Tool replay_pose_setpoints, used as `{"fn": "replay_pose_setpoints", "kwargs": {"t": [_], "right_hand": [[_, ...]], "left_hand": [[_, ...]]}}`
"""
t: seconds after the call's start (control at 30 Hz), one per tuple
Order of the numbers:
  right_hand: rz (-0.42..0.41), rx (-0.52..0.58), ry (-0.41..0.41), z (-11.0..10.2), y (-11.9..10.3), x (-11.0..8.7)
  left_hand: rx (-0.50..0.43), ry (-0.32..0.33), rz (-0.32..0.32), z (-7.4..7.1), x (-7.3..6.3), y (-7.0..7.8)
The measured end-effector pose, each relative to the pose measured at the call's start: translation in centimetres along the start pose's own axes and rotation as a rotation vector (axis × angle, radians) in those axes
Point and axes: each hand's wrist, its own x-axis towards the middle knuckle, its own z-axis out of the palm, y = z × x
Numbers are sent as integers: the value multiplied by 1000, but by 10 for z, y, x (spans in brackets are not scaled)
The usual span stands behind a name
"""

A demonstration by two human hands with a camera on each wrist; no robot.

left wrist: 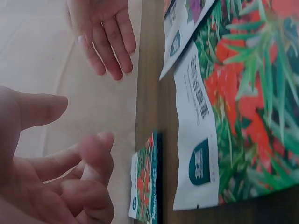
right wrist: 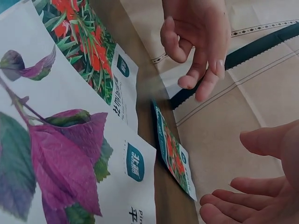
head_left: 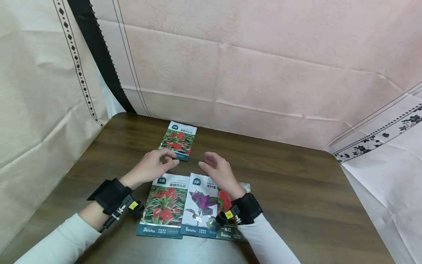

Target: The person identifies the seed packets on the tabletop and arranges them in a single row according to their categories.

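Several seed packets lie on a brown wooden table. At the back is a packet with red flowers [head_left: 178, 137]; my left hand [head_left: 154, 165] hovers by its lower edge, fingers loosely bent and holding nothing. My right hand [head_left: 220, 171] is held above the front row, with nothing in its relaxed fingers. That row has a larger red-flower packet [head_left: 165, 207] on the left and a purple-leaf packet [head_left: 199, 205] in the middle, overlapping its neighbour. On the right, a third packet [head_left: 226, 233] is partly hidden by my right wrist. The right wrist view shows both hands apart, palms empty.
Behind the table [head_left: 296, 176] hangs a pale pinkish cloth [head_left: 263, 80]. A cream cloth with a diamond border [head_left: 39, 91] stands on the left, and a white cloth with a floral band [head_left: 379, 145] on the right. Black straps with small cameras circle both wrists.
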Motion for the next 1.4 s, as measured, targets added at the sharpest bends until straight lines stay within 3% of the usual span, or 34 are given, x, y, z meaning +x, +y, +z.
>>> {"fn": "replay_pose_setpoints", "kwargs": {"t": [0.3, 0.47, 0.8, 1.07, 1.4], "right_hand": [[21, -40, -32, 9, -3, 12], [26, -70, -45, 15, -3, 19], [40, -146, -68, 24, -3, 28], [47, -203, -94, 34, -4, 35], [55, -247, -124, 44, -6, 39]], "left_hand": [[-72, -10, -93, -12, 7, -14], [-108, -17, -175, -19, 15, -24], [-136, 33, -283, -30, 28, -43], [-147, 68, -290, -34, 36, -57], [-129, 66, -304, -36, 39, -65]]}}
